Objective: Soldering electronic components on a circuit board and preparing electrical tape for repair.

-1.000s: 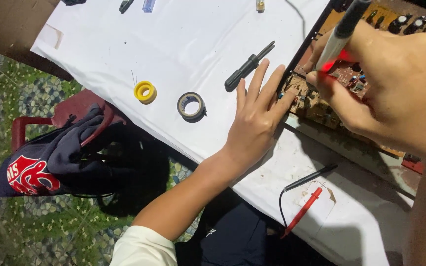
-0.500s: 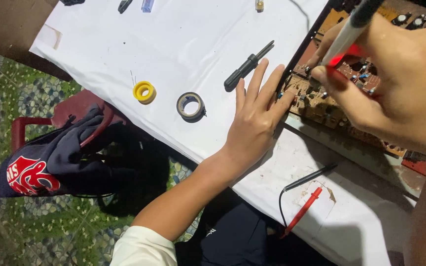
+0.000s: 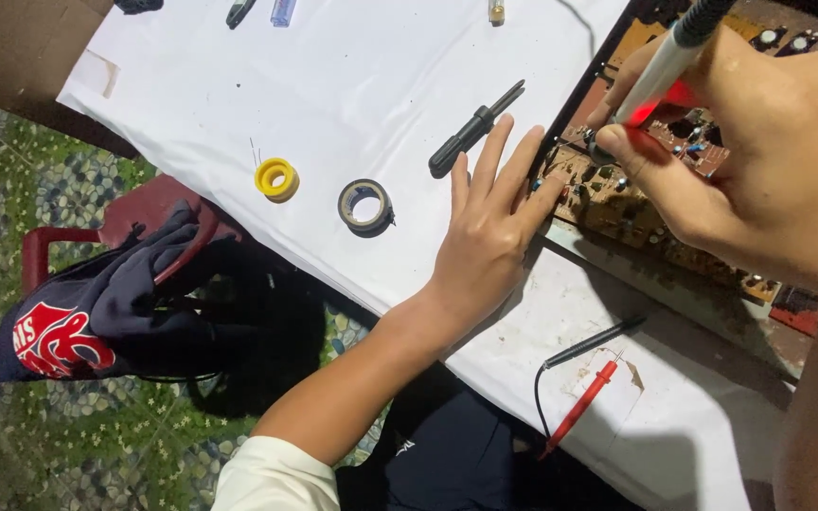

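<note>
Two bare hands are seen from above at a table covered with a white sheet (image 3: 352, 85). The left hand (image 3: 489, 232) is laid flat on the sheet, palm down, fingers spread and open, holding nothing; its fingertips (image 3: 551, 185) touch the near edge of a brown circuit board (image 3: 636, 203). The right hand (image 3: 759, 180), large at the upper right, is closed around a pen-shaped tool (image 3: 660, 71) with a pale barrel and a dark upper end, pinched between thumb and fingers, its tip lowered onto the circuit board, which lies at the right edge of the sheet under that hand. Just beyond the left hand a black screwdriver (image 3: 475, 130) lies on the sheet. Further left, a roll of dark tape (image 3: 365, 205) and a small yellow roll (image 3: 276, 179) lie near each other. Near the lower right, a black probe (image 3: 594, 343) and a red probe (image 3: 584, 402) with a black lead are resting on the table. Dark cloth with a red print (image 3: 59, 336) is draped over a red chair (image 3: 139, 213) at the left
</note>
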